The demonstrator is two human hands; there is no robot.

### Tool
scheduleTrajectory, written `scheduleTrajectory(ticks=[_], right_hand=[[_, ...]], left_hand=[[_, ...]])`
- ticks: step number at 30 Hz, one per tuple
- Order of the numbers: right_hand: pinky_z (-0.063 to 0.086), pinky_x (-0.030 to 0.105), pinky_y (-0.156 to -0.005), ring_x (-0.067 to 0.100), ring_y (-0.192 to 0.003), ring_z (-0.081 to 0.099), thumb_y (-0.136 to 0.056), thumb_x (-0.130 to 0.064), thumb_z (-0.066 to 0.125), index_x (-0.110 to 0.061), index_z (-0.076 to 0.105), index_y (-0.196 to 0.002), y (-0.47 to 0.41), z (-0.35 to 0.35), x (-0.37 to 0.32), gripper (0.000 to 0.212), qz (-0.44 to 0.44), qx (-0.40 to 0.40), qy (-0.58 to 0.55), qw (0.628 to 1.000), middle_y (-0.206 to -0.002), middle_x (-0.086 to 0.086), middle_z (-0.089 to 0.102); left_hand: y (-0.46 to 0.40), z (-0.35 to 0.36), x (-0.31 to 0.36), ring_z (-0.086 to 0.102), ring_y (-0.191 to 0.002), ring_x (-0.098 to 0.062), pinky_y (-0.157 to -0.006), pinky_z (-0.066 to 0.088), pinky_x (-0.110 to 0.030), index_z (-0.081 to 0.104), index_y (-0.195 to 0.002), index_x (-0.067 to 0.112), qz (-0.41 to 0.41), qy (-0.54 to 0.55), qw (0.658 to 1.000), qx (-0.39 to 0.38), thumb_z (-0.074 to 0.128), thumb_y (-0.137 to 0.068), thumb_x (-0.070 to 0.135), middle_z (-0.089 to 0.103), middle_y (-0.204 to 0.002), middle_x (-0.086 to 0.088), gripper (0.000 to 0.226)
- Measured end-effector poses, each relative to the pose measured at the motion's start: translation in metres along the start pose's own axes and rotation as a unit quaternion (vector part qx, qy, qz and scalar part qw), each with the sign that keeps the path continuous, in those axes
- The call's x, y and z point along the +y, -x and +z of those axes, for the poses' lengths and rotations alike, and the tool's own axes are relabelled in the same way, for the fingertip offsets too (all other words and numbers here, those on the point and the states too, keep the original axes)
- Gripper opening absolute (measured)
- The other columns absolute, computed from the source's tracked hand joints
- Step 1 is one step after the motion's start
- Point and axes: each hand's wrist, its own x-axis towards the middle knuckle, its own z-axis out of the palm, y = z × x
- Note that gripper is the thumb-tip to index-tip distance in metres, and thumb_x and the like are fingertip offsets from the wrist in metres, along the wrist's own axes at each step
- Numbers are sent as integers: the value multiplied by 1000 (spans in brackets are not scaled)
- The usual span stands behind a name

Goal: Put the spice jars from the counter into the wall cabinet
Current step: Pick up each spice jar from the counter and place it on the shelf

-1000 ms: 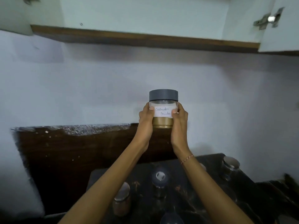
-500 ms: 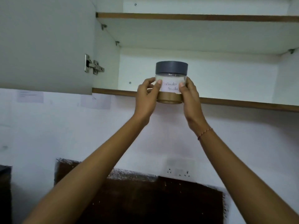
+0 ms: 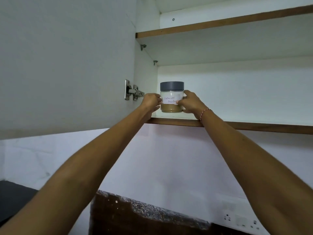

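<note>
Two hands, left hand (image 3: 151, 103) and right hand (image 3: 191, 104), fingers wrapped on jar (image 3: 171, 99); set flat on shelf (image 3: 237, 125), push back, then release.

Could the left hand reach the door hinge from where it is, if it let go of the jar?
Probably yes. The left hand grips the jar on the lower shelf, and the hinge sits just to its left with nothing between them.
</note>
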Motion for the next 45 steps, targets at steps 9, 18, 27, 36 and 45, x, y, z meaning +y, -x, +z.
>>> scheduleTrajectory(ticks=[9, 18, 27, 36, 45], right_hand=[[51, 36, -82, 24, -98, 52, -87, 10, 34, -3, 46, -128, -38, 34, 13, 45, 88, -100, 0, 991, -113, 14, 53], [42, 31, -90, 29, -113, 49, -88, 2, 35, -2, 38, -129, -16, 30, 7, 42, 38, -1, 151, 988, -131, 19, 44], [28, 31, -113, 27, -141, 26, -91, -8, 43, -7, 36, -140, 127, 31, 25, 49, -155, 285, 173, 930, -150, 14, 31], [28, 33, -113, 25, -140, 28, -93, -16, 45, -10, 42, -135, 370, 79, 163, 43, 4, 206, 160, 965, -149, 12, 32], [21, 31, -111, 22, -145, 13, -88, -18, 58, -18, 19, -147, 532, 128, 239, 71, 278, -48, 84, 956, -157, 7, 11]], left_hand=[[-35, -11, -19, 39, -56, -13, -58, 40, -24, 43, -71, 11, -69, -57, 996, 0, 27, -91, -3, 42, -64, -3, 29], [-14, -12, -26, 51, -98, -24, -74, 44, -29, 60, -91, 1, 82, -163, 978, 106, 31, -92, -2, 60, -96, -13, 29], [132, 33, -92, 40, -125, -22, -95, 32, -14, 28, -143, -2, 336, -166, 920, 111, 34, -89, -7, 20, -152, -25, 54], [353, 52, -267, 15, -135, 0, -93, 9, 13, 24, -143, -3, 149, -145, 976, -63, 38, -97, 3, 18, -153, -24, 48], [468, 23, -367, 12, -146, -20, -115, 14, -31, 18, -147, 9, -119, -226, 939, -230, 38, -97, 8, 14, -158, -10, 54]])
